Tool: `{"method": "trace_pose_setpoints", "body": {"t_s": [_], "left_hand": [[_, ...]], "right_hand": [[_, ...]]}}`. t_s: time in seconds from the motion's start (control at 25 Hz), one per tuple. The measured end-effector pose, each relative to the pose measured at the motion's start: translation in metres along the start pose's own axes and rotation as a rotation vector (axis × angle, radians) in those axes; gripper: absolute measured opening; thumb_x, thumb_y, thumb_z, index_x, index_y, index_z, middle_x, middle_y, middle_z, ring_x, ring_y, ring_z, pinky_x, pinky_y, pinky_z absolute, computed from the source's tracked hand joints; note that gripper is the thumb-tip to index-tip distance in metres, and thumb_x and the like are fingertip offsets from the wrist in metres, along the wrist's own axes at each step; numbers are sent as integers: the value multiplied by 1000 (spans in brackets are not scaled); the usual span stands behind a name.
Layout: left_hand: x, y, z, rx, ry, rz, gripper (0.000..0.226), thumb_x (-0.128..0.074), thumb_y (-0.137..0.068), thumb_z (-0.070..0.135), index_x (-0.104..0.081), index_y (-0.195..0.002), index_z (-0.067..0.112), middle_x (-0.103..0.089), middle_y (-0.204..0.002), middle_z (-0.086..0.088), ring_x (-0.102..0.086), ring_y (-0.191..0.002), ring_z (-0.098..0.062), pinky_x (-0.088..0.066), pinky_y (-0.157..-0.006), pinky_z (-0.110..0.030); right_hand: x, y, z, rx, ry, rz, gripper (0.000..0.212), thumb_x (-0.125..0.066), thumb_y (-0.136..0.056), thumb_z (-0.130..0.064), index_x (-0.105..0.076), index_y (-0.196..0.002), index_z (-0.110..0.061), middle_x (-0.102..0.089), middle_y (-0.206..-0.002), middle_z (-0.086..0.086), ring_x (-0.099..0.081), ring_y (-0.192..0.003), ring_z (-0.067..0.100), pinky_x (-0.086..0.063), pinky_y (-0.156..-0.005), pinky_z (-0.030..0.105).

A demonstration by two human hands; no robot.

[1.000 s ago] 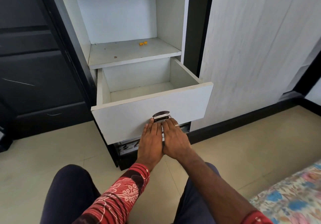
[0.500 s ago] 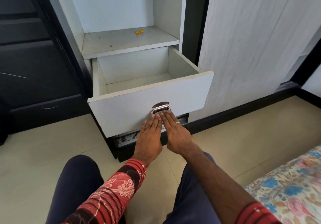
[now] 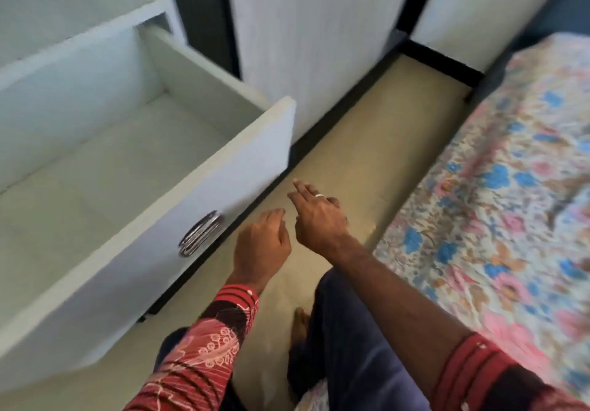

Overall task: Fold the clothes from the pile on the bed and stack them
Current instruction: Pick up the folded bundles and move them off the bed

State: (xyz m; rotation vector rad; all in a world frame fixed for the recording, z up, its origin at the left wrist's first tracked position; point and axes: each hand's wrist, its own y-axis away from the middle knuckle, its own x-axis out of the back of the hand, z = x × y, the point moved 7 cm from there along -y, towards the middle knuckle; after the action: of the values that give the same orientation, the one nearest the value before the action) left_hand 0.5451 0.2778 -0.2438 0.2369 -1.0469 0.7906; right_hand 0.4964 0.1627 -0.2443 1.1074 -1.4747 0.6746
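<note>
The bed (image 3: 498,187), under a floral sheet, shows no pile of clothes in view. The drawer (image 3: 134,168) stands pulled out, apparently ready to receive stacks. Left hand (image 3: 260,244) hangs loosely curled, right hand (image 3: 319,216) has fingers (image 3: 300,187) extended; both hold nothing.

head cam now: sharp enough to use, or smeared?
Head view: smeared by motion; drawer edges, bedsheet print and both hands (left, right) soft. Handle streaked with glare. Even daylight, wide-angle lines tilted.
</note>
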Motion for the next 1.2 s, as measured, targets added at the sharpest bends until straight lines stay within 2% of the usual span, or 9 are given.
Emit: {"method": "trace_pose_setpoints", "body": {"t_s": [0.12,0.2,0.4,0.64,0.8,0.92,1.04,1.16,1.2], "left_hand": [[8,-56,55,-110,-19,-174,28,-51,-94,21,-69,-112,8,-73,-99,-15,-70,-87,-35,-58,-75,-45],[13,-85,116,-224,-45,-277,16,-55,-93,17,-68,-100,9,-71,-90,-14,-67,-79,-37,-56,-67,-45],[11,-104,292,-513,-67,-486,10,-61,-92,17,-63,-85,10,-67,-79,-14,-62,-70,-41,-42,-57,-38],[-16,-8,485,-896,52,-768,13,-60,-95,23,-66,-86,15,-69,-78,-14,-65,-74,-40,-46,-59,-39],[-31,100,568,-1004,185,-1008,26,-55,-95,37,-62,-80,17,-65,-70,-3,-64,-68,-30,-52,-59,-40],[-55,176,612,-921,244,-1271,44,-55,-90,59,-65,-80,17,-68,-74,2,-66,-71,-20,-56,-67,-40],[-95,238,631,-581,222,-1572,53,-68,-86,64,-61,-86,12,-69,-91,-5,-66,-84,-23,-55,-82,-46],[-133,287,644,-211,198,-1765,69,-70,-64,82,-50,-78,18,-59,-86,-2,-62,-78,-19,-54,-67,-36],[-149,303,650,-107,199,-1802,68,-71,-62,83,-54,-79,19,-59,-88,0,-62,-82,-17,-52,-69,-35]], "right_hand": [[60,15,40,-176,-13,7,50,-57,-89,-14,-51,-139,-18,-42,-159,4,-49,-138,29,-46,-99,52],[105,44,84,-359,-54,24,41,-55,-88,-14,-56,-129,-18,-59,-136,4,-61,-119,31,-47,-90,47],[179,163,178,-775,-198,54,39,-53,-88,-14,-55,-127,-19,-70,-115,7,-65,-109,34,-43,-96,48],[214,387,227,-1315,-326,183,30,-55,-89,-17,-57,-119,-19,-70,-110,7,-66,-104,35,-47,-91,44],[208,543,214,-1699,-361,347,32,-54,-85,-17,-64,-115,-21,-72,-106,7,-69,-98,36,-55,-79,41],[191,638,212,-1908,-387,440,24,-55,-90,-28,-61,-112,-20,-70,-108,8,-68,-102,36,-53,-82,44],[166,724,225,-2070,-494,658,38,-62,-95,-41,-64,-125,-18,-69,-121,6,-66,-111,31,-52,-89,41],[146,792,257,-2101,-537,757,51,-64,-95,-52,-59,-135,-20,-65,-134,5,-62,-122,27,-50,-100,42],[139,815,274,-2121,-538,744,57,-64,-94,-58,-56,-137,-22,-61,-138,4,-58,-127,27,-47,-104,44]]}}
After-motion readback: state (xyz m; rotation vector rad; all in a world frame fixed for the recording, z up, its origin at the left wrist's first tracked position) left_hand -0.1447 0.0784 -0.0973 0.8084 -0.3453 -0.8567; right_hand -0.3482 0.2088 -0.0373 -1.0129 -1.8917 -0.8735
